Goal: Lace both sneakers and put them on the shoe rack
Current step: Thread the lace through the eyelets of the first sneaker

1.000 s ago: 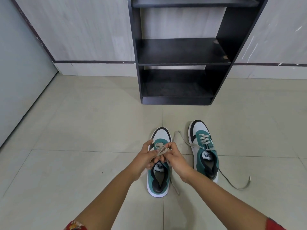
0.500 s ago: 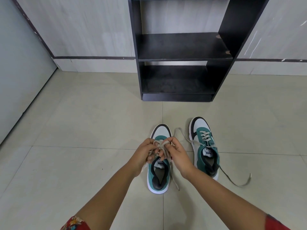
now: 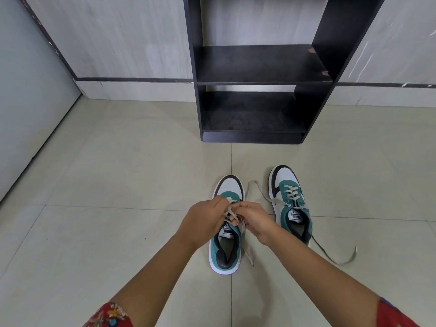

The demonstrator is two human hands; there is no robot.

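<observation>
Both hands are bunched over the tongue area of the left sneaker (image 3: 226,244), lower middle of the frame. The left hand (image 3: 204,220) and the right hand (image 3: 256,219) are each pinched narrow on a strand of that shoe's lace (image 3: 230,211), looks like mid-knot. One loose lace end trails down the shoe's right side onto the floor (image 3: 118,161).

The right sneaker (image 3: 290,204) sits just beside it, a bit further right and up. It's threaded through the eyelets but not tied, and its laces (image 3: 335,257) sprawl out both ways across the tiles.

Handling-wise, the laces are flat, soft and floppy, so they'll slip unless you pinch close to the eyelets and keep tension on. The shoes look light and fairly stiff in the sole; I'd grab each by the heel collar, or hook fingers into both openings and carry them together.

The shoe rack (image 3: 257,67) stands upper middle of the frame, well apart from the shoes, with no shoes on the shelves that show.
</observation>
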